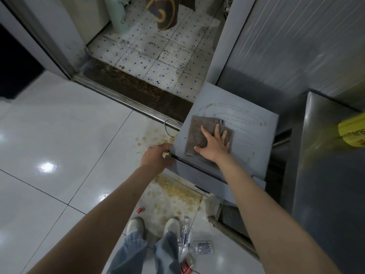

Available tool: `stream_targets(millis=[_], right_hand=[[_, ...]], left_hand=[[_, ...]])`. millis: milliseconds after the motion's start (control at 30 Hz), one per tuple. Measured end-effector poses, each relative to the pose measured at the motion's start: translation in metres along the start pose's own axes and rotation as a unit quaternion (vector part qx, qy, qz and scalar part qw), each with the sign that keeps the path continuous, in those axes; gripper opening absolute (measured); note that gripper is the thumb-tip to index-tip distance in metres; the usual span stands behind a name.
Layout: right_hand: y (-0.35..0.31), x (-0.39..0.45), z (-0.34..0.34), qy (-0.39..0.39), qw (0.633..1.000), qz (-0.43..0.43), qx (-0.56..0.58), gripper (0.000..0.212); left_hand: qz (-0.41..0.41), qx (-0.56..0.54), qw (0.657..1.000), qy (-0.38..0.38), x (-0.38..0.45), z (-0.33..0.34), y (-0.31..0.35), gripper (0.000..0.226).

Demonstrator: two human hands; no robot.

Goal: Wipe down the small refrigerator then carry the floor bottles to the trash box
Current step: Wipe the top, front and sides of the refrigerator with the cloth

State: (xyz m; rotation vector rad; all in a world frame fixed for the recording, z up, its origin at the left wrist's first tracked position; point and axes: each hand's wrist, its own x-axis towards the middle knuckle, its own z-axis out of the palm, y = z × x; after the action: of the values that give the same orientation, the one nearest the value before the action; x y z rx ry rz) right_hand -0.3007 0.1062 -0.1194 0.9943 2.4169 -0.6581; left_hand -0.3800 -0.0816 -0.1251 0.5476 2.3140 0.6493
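From the head camera I look down on the small refrigerator (233, 123). Its flat grey top has brown streaks and a curved smear near the back. My right hand (214, 144) lies flat on a grey-brown cloth (201, 133), fingers spread wide, pressing it onto the top. My left hand (158, 157) holds the front left corner of the fridge, fingers bent over the edge.

I think the cloth is soft and floppy, so a flat palm is the best way to push it. The top looks smooth and hard, so the cloth should slide easily. The fridge looks heavy enough to stay put, and my left hand helps steady it.

Down by my shoes lie the floor bottles. One clear bottle (184, 231) lies beside my right shoe, a squashed clear one (202, 247) is just next to it, and a bottle with a red label (186, 266) is at the bottom edge. They look thin and light and would crumple if squeezed hard. I would hold them around the middle or neck. I cannot tell if any liquid is left inside.

I cannot see the trash box. Sticky yellow spots (177, 191) cover the floor tiles (59, 145) in front of the fridge.
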Motion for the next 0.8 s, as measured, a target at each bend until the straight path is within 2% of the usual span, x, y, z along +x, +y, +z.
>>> stream_targets(millis=[267, 500, 600, 800], right_hand=[[-0.014, 0.006, 0.011, 0.035, 0.999, -0.006, 0.000, 0.088], [-0.032, 0.018, 0.009, 0.056, 0.998, 0.002, 0.036, 0.081], [-0.026, 0.024, 0.005, 0.058, 0.998, -0.001, 0.034, 0.075], [0.000, 0.013, 0.004, 0.045, 0.999, 0.026, 0.010, 0.078]], left_hand=[[0.004, -0.012, 1.000, -0.015, 0.001, -0.001, -0.005, 0.052], [-0.003, -0.014, 1.000, -0.026, 0.005, -0.001, -0.008, 0.055], [-0.004, -0.012, 1.000, -0.025, 0.007, -0.001, -0.008, 0.058], [-0.003, -0.004, 1.000, -0.024, 0.006, 0.003, -0.007, 0.056]])
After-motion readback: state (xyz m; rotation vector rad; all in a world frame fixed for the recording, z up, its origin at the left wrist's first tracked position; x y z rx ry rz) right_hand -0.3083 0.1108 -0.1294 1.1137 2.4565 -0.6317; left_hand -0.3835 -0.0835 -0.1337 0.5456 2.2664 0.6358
